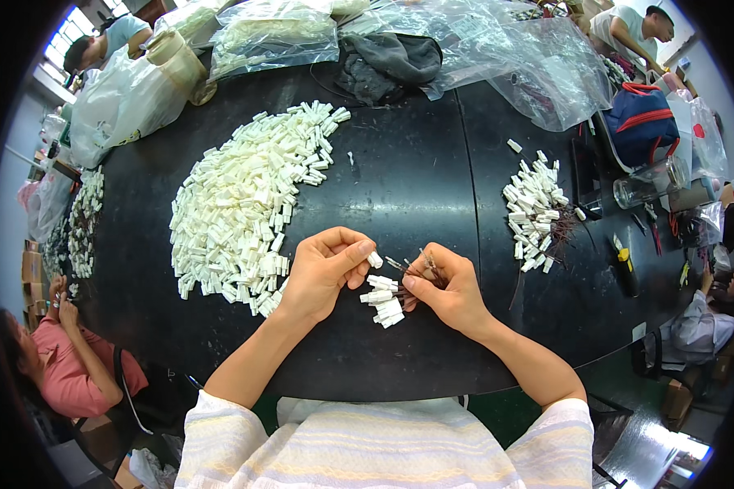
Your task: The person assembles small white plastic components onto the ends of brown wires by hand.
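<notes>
We used two hands: our left hand pinched one small white plastic block in closed fingers, and our right hand gripped a bundle of thin dark wires ending in several white plastic tips, overlapping too much to count. Two white heaps, the large left one and the small wired right one, were uncountable too. Bare black table lay between them and along its near edge.
</notes>
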The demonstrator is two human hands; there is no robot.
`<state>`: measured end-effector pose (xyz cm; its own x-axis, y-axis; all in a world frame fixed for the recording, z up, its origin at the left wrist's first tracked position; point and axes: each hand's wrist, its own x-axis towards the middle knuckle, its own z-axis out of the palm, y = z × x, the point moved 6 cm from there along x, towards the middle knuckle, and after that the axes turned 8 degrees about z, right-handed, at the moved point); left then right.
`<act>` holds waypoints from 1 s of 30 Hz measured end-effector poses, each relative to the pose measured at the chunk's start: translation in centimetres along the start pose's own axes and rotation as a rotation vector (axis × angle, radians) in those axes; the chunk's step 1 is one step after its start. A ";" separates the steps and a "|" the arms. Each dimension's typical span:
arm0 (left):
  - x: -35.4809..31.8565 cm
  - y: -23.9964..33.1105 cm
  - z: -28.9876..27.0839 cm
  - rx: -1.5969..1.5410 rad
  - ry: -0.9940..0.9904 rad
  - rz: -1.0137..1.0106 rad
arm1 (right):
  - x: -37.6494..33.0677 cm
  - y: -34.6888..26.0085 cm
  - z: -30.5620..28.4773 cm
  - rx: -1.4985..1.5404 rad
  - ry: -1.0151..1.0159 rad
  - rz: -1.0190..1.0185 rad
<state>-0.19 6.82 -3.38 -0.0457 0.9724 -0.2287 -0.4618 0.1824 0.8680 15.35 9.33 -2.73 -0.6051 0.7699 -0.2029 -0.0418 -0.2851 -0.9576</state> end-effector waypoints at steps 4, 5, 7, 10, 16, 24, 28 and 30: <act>-0.1 0.0 0.3 0.011 0.047 0.020 | 0.0 0.2 0.0 -0.052 0.010 0.002; -0.2 0.0 0.3 0.014 0.064 0.025 | 0.1 0.2 0.0 -0.052 0.010 0.002; -0.3 0.0 0.5 0.046 0.064 0.044 | 0.1 0.0 0.1 -0.058 0.013 -0.002; -0.5 0.1 0.6 0.092 0.060 0.098 | 0.1 0.0 0.0 -0.115 0.023 -0.011; -1.3 0.6 1.6 0.263 0.057 0.256 | 0.0 0.0 -0.3 0.004 0.016 0.001; -1.8 -0.7 2.0 0.213 0.022 0.261 | -0.2 0.0 -0.1 -0.040 0.011 -0.002; -1.6 -0.4 1.8 0.276 -0.036 0.257 | -0.2 -0.2 0.1 -0.043 -0.007 0.014; -1.4 0.6 1.2 0.421 -0.026 0.257 | 0.0 -0.2 0.4 -0.034 -0.022 0.005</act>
<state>0.64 5.73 -1.98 -0.0861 0.9960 0.0223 -0.0401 -0.0258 0.9989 15.08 9.18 -2.50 -0.6227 0.7554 -0.2039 -0.0113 -0.2692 -0.9630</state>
